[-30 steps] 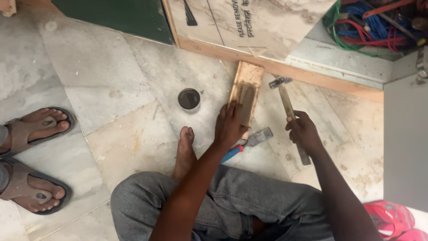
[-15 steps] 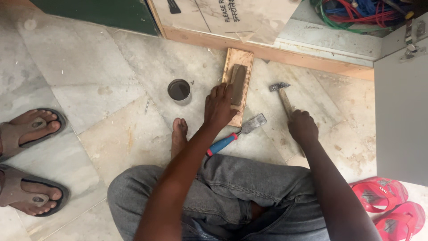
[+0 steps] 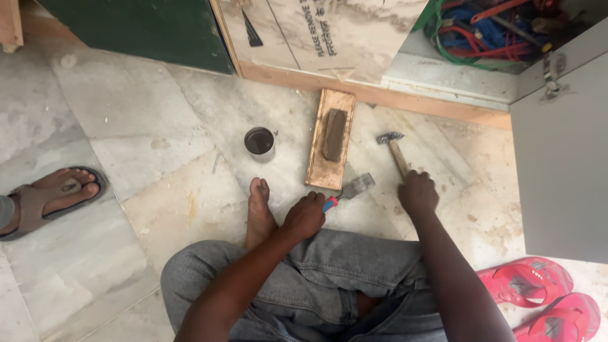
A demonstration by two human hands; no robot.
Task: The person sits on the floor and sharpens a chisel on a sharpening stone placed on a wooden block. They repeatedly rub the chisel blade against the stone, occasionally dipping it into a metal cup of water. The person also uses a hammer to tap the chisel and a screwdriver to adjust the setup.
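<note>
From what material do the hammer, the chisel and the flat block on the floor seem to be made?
Hammer: dark, dull metal head on a pale wooden handle, gripped by the right hand. Chisel: grey metal blade, red and blue handle, probably plastic, under the left hand. Flat block: brown wood, apparently; the darker slab on top could be stone.

Left hand point(image 3: 305, 215) off the wooden float point(image 3: 330, 139), onto the chisel point(image 3: 345, 192).

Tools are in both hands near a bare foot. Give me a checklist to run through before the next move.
1. Left hand grips chisel handle: ok.
2. Right hand grips hammer handle: ok.
3. Hammer head lies on the floor: ok.
4. Wooden block lies flat, untouched: ok.
5. Bare foot apart from chisel blade: ok, but close to the hand.
6. Small tin upright, apart from the tools: ok.
</note>
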